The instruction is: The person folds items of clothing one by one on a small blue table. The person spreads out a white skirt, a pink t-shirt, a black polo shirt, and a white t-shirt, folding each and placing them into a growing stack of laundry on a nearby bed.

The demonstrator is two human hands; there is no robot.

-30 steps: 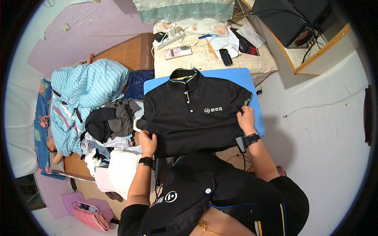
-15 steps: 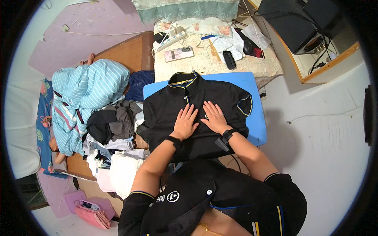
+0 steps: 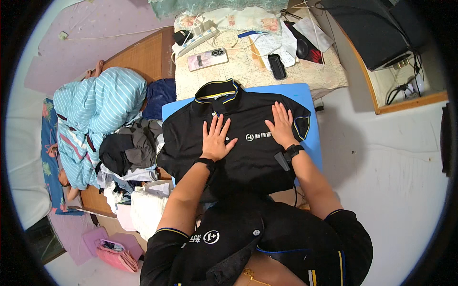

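Note:
A black polo shirt (image 3: 248, 157) with a yellow-trimmed collar lies front up on a blue board (image 3: 307, 93). My left hand (image 3: 215, 138) rests flat on the shirt's chest near the button placket, fingers spread. Flat on the right chest, beside the white printed mark, lies my right hand (image 3: 281, 125), close to the right sleeve. Both hands press on the fabric and grip nothing. Each wrist wears a dark band.
A table behind the board holds a phone (image 3: 207, 58), a power strip (image 3: 198, 39), a black remote (image 3: 276, 66) and papers. A heap of clothes (image 3: 126, 152) and a striped blue bundle (image 3: 100, 109) lie at left. A pink bag (image 3: 114, 252) sits on the floor.
My hands let go of the shirt's lower edges, came to the middle of the chest, and have since slid apart, the right one toward the sleeve.

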